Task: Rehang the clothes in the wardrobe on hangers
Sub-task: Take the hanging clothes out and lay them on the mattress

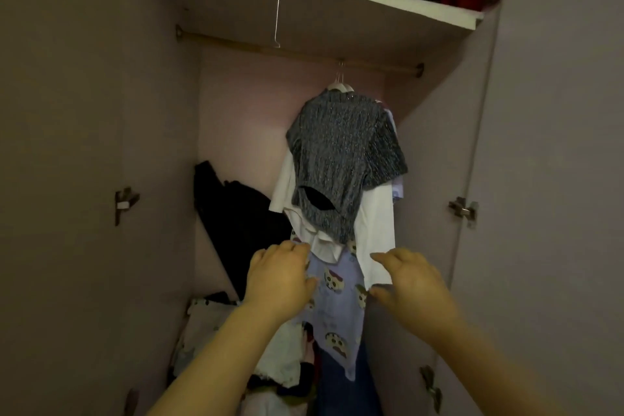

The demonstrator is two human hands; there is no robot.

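Overhead, speckled grey knit top (pixel 341 159)

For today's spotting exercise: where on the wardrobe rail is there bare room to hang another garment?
The rail is bare from its left end to the hung clothes, apart from one thin wire hook. It is crowded on the right, where the clothes bunch, and in the pile below.

Dim indoor light, warm and muddy, reaches the wardrobe from behind the camera; its back panel (pixel 243 132) at centre is the brightest surface. The left door (pixel 67 145) and lower corners fall into deep shadow. Wide-angle bending curves the shelf (pixel 398 0) and rail (pixel 297 51). Both forearms blur softly at the lower edge. Fine grain throughout, no glare.
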